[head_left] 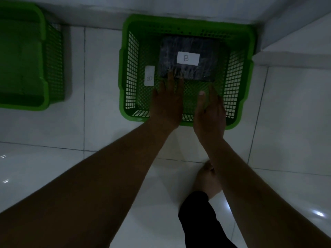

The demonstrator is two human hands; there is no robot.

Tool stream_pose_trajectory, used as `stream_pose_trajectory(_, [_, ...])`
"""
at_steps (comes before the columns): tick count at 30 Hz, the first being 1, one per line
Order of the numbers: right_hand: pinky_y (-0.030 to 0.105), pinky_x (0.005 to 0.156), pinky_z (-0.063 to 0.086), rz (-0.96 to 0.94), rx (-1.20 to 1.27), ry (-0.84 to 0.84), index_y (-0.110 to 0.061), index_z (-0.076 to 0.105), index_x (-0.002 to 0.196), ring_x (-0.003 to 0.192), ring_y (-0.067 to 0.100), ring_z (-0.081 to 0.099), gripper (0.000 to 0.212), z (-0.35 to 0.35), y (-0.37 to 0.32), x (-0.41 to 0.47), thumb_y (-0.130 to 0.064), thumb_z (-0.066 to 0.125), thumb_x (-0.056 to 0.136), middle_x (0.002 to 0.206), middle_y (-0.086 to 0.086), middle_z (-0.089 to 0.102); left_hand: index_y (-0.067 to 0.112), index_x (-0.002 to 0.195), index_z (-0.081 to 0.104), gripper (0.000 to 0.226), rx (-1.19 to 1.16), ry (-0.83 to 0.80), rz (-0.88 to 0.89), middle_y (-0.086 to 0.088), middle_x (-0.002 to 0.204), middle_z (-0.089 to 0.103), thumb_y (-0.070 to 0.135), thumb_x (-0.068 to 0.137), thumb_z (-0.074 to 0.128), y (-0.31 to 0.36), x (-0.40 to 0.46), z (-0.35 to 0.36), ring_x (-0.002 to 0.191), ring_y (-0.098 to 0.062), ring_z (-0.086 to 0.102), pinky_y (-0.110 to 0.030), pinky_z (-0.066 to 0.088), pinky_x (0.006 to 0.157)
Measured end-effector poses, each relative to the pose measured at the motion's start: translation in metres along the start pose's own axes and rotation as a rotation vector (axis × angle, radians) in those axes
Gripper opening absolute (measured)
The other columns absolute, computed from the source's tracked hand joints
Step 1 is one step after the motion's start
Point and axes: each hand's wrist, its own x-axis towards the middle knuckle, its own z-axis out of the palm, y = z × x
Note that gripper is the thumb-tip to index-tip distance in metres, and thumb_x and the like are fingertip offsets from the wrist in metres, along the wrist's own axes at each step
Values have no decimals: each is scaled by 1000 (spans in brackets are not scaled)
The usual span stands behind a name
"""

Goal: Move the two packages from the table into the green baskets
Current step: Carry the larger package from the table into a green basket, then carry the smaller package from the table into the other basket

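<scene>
We judge the main risk to be snagging: our left hand (167,97), fingers spread and fingertips touching the black package (188,59), could drag it on withdrawal. Our right hand (209,111) hangs open, holding nothing. The package, labelled B, lies flat inside the green basket (125,68), toward its far wall. A second basket (44,51), left of it, shows no contents.
</scene>
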Motion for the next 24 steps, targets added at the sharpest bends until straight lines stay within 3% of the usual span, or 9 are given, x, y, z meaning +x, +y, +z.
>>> stream_pose_trajectory(5, [39, 98, 47, -33, -9, -3, -18, 42, 148, 126, 30, 51, 51, -12, -10, -6, -41, 34, 103, 141, 14, 52, 18, 158, 7, 88, -34, 16, -7, -20, 164, 1, 18, 87, 59, 1, -11, -11, 146, -42, 19, -55, 27, 114])
stream_pose_trajectory(9, [32, 82, 45, -71, -58, 5, -18, 42, 147, 113, 31, 57, 50, -40, -27, -22, -39, 36, 102, 131, 15, 56, 20, 157, 14, 75, -52, 26, -16, -19, 163, 9, 21, 91, 52, 1, -40, -40, 143, -41, 26, -54, 29, 112])
stream_pose_trajectory(14, [43, 98, 44, -40, -116, -41, -23, 33, 152, 126, 33, 50, 54, -94, -71, -53, -43, 31, 102, 143, 12, 49, 19, 156, 16, 72, -106, 46, -10, -18, 163, 12, 25, 94, 51, -10, -109, -104, 143, -39, 27, -49, 28, 113])
stream_pose_trajectory(24, [41, 99, 41, -82, -132, -40, -26, 29, 153, 133, 30, 43, 55, -241, -208, -178, -47, 27, 102, 152, 7, 40, 26, 154, 23, 67, -334, 239, -82, -14, 162, 21, 39, 94, 49, -41, -279, -287, 142, -32, 34, -45, 38, 107])
